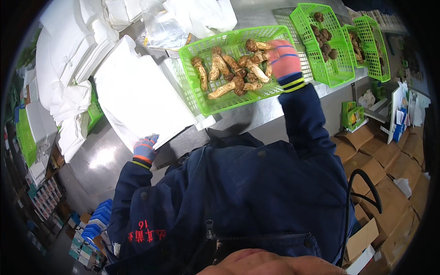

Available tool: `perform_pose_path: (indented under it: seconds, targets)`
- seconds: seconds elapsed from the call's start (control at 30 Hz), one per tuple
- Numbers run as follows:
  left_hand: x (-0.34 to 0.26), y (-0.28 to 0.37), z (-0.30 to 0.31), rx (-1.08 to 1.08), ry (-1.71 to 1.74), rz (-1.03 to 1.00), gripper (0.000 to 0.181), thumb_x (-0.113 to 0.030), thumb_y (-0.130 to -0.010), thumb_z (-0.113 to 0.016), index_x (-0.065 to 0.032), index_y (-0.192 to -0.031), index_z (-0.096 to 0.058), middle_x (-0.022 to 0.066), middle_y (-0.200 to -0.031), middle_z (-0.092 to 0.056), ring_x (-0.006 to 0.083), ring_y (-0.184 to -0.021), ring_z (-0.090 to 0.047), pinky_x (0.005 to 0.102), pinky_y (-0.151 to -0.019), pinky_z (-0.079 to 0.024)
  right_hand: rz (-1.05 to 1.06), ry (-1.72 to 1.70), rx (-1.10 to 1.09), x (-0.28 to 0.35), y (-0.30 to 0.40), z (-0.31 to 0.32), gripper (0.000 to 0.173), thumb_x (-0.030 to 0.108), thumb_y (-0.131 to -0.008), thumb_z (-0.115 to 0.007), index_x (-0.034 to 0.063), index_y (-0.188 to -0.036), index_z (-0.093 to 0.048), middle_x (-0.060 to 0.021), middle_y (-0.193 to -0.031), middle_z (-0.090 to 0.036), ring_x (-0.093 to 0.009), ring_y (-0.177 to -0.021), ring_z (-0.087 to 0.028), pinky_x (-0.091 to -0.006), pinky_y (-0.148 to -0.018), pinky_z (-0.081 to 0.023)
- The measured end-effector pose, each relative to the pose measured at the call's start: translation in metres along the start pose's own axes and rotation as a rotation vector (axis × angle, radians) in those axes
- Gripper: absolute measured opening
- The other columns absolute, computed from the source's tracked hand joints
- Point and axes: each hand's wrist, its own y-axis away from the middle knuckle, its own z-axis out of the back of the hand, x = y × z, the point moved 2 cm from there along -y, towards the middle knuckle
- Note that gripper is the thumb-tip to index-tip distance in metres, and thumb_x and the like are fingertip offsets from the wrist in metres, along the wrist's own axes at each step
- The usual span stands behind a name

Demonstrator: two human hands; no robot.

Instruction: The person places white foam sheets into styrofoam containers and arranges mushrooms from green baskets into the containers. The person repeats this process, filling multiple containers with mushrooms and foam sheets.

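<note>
My right hand (284,59), in a pink knitted glove with blue stripes, reaches into the right end of a green plastic basket (203,107). Its fingertips are at the thick-stemmed brown and white mushrooms (255,72) there; whether they grip one cannot be made out. More mushrooms, among them a long one (223,90), lie loose in the basket. To the left, my left hand (145,148), in a striped knitted glove, rests on the near corner of a stack of white paper sheets (141,99), its fingers partly hidden.
Green baskets of round dark mushrooms (325,39) and other pieces (356,44) stand at the right. Clear plastic bags (164,29) lie behind the paper. More white sheets (68,41) are piled at the left of the metal table (99,161). Cardboard boxes (392,202) stand below at the right.
</note>
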Motion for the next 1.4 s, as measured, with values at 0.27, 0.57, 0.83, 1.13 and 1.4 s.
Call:
perform_pose_path:
  seconds: [0.27,0.57,0.83,1.13,1.4]
  targets:
    - [-0.007,-0.002,0.009,0.029,-0.069,0.03,0.053,-0.016,-0.067,-0.06,-0.0251,-0.12,-0.057,0.0086,-0.102,-0.061,0.0293,-0.09,-0.058,0.0403,-0.078,-0.046,-0.005,0.289,0.859,0.022,0.014,-0.045,0.019,0.02,-0.084,-0.053,0.0125,-0.094,-0.066,-0.0165,-0.078,-0.064,-0.034,-0.076,-0.062,-0.043,-0.07,-0.049]
    - [-0.007,-0.011,0.007,-0.122,-0.016,-0.081,0.043,-0.016,-0.069,-0.058,-0.0218,-0.112,-0.061,0.0088,-0.095,-0.061,0.0288,-0.085,-0.059,0.0401,-0.075,-0.047,-0.305,0.227,0.567,0.062,0.078,-0.053,0.046,0.033,-0.077,-0.062,0.0097,-0.115,-0.056,-0.0151,-0.107,-0.061,-0.032,-0.1,-0.057,-0.0406,-0.086,-0.046]
    - [-0.013,-0.008,0.021,0.032,-0.018,0.009,0.05,-0.014,-0.065,-0.061,-0.019,-0.115,-0.059,0.0085,-0.108,-0.061,0.0297,-0.094,-0.058,0.04,-0.083,-0.046,-0.141,0.08,0.492,0.039,0.085,-0.056,0.023,0.005,-0.076,-0.056,0.0057,-0.099,-0.06,-0.0118,-0.099,-0.062,-0.03,-0.087,-0.061,-0.037,-0.076,-0.05]
    - [-0.013,0.0,0.021,-0.04,-0.01,-0.006,0.046,-0.015,-0.066,-0.06,-0.0208,-0.112,-0.061,0.0077,-0.106,-0.062,0.0289,-0.09,-0.059,0.04,-0.078,-0.047,0.014,0.46,0.992,0.048,0.061,-0.072,0.032,0.021,-0.074,-0.051,0.0068,-0.099,-0.065,-0.0135,-0.108,-0.061,-0.026,-0.099,-0.06,-0.037,-0.081,-0.048]
    - [-0.009,0.001,0.01,-0.052,0.015,-0.043,0.05,-0.023,-0.065,-0.066,-0.0158,-0.114,-0.058,0.0052,-0.117,-0.059,0.0256,-0.101,-0.056,0.0386,-0.087,-0.044,-0.176,0.231,0.904,0.055,0.036,-0.047,0.027,0.033,-0.074,-0.06,0.0145,-0.092,-0.066,-0.0106,-0.087,-0.067,-0.031,-0.084,-0.063,-0.0424,-0.074,-0.05]
